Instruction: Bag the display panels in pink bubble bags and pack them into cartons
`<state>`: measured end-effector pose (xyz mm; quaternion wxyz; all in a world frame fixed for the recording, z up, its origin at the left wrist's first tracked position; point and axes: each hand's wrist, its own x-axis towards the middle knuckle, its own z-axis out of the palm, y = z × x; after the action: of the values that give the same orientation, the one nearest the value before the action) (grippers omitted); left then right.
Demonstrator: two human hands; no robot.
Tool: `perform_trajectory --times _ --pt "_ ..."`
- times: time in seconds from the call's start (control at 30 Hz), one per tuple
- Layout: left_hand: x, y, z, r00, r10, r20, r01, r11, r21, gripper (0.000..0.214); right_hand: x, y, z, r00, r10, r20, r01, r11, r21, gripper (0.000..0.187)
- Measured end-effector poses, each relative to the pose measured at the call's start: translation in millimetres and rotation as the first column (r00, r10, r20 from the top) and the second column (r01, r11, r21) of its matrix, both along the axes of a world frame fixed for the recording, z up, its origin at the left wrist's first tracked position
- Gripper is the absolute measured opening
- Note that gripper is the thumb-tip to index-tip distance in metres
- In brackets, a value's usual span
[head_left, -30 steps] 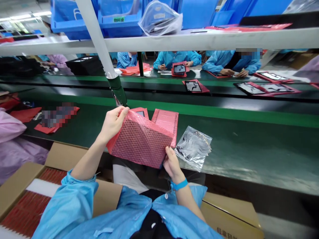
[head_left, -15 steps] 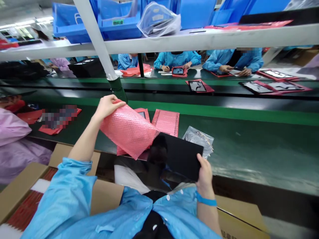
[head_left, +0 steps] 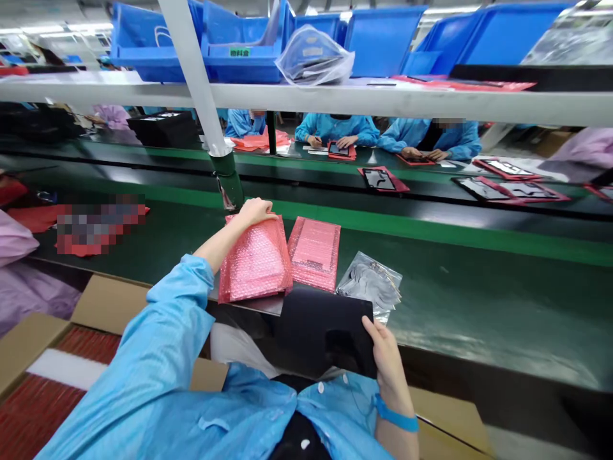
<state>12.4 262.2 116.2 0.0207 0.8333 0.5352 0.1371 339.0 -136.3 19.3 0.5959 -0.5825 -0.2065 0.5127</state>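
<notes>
While the left hand [head_left: 253, 214] rests on a pink bubble pouch [head_left: 255, 262], the right hand [head_left: 389, 358] grips a black panel [head_left: 325, 335].

From the head view, the left hand lies open and palm-down along the pouch's top edge, holding nothing. The pouch lies flat on a dark green conveyor belt [head_left: 479, 300], just beside a second pink pouch [head_left: 313, 252]. The right hand closes round the panel's right edge, keeping it at the belt's near edge, touching a clear bag of parts [head_left: 368, 284].
</notes>
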Motion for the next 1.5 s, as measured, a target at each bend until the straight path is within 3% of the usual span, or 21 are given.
perform_trajectory --times 0.1,0.23,0.3,0.4,0.47,0.53,0.63,0.73,0.8,0.87,0.97,1.07,1.17,1.27,1.37,1.43,1.5 --pt "-12 0 -4.6 0.998 0.055 0.032 -0.055 0.998 0.011 0.041 -1 9 1.6 0.999 0.047 -0.008 -0.048 0.999 -0.014 0.049" --pt "-28 -6 5.9 0.993 0.095 0.069 -0.098 0.994 0.042 0.042 4 12 13.6 0.999 0.046 -0.02 -0.047 0.998 -0.043 0.049" --pt "-31 -24 13.6 0.992 0.095 0.088 -0.108 0.982 0.157 0.045 12 8 20.9 0.999 -0.013 -0.034 0.011 0.997 -0.075 0.052" --pt "-34 -77 14.6 0.983 0.171 0.066 -0.182 0.948 0.26 0.05 24 -1 30.3 0.983 -0.181 0.016 0.181 0.982 -0.046 0.054" --pt "-38 -121 4.1 0.981 0.189 -0.049 -0.181 0.974 0.139 0.056 27 -2 36.7 0.947 -0.313 0.076 0.31 0.949 0.051 0.055" --pt "-44 -157 -12.1 0.986 0.099 -0.137 -0.105 0.994 -0.036 0.061 22 5 45.0 0.906 -0.405 0.12 0.38 0.906 0.187 0.054" --pt "-52 -181 -33.2 0.993 -0.059 -0.104 0.041 0.984 -0.171 0.069 -1 33 61.6 0.843 -0.478 0.247 0.363 0.845 0.392 0.052" --pt "-54 -178 -43.0 0.993 -0.108 0.048 0.116 0.969 -0.217 0.073 -41 77 77.4 0.716 -0.498 0.489 0.228 0.829 0.51 0.049" --pt "-57 -175 -47.0 0.978 -0.106 0.179 0.142 0.97 -0.2 0.073 -74 107 81.6 0.656 -0.423 0.625 0.0 0.828 0.561 0.044" --pt "-61 -178 -54.1 0.946 -0.056 0.319 0.095 0.99 -0.108 0.066 -107 134 77.0 0.587 -0.317 0.745 -0.326 0.75 0.576 0.04" --pt "-70 -193 -75.6 0.837 0.073 0.542 -0.11 0.993 0.035 0.052 -151 159 52.5 0.351 -0.213 0.912 -0.696 0.592 0.406 0.042" --pt "-74 -212 -103.7 0.681 0.176 0.711 -0.258 0.966 0.009 0.048 -182 166 19.0 0.109 -0.18 0.978 -0.803 0.564 0.194 0.043" --pt "-74 -222 -123.8 0.596 0.225 0.771 -0.28 0.958 -0.063 0.048 -193 165 -2.9 0.0 -0.19 0.982 -0.828 0.551 0.107 0.049" --pt "-75 -224 -128.4 0.59 0.195 0.784 -0.259 0.965 -0.045 0.049 -186 161 -6.7 0.017 -0.193 0.981 -0.846 0.52 0.117 0.045" --pt "-78 -226 -121.5 0.621 0.161 0.767 -0.255 0.967 0.004 0.047 -166 150 -2.9 0.101 -0.175 0.979 -0.843 0.508 0.177 0.041" --pt "-78 -232 -114.2 0.665 0.141 0.734 -0.279 0.958 0.069 0.044 -142 137 -1.7 0.178 -0.163 0.97 -0.786 0.57 0.24 0.038" --pt "-76 -240 -107.7 0.719 0.099 0.688 -0.271 0.951 0.147 0.038 -108 120 -3.8 0.248 -0.172 0.953 -0.671 0.68 0.297 0.036"
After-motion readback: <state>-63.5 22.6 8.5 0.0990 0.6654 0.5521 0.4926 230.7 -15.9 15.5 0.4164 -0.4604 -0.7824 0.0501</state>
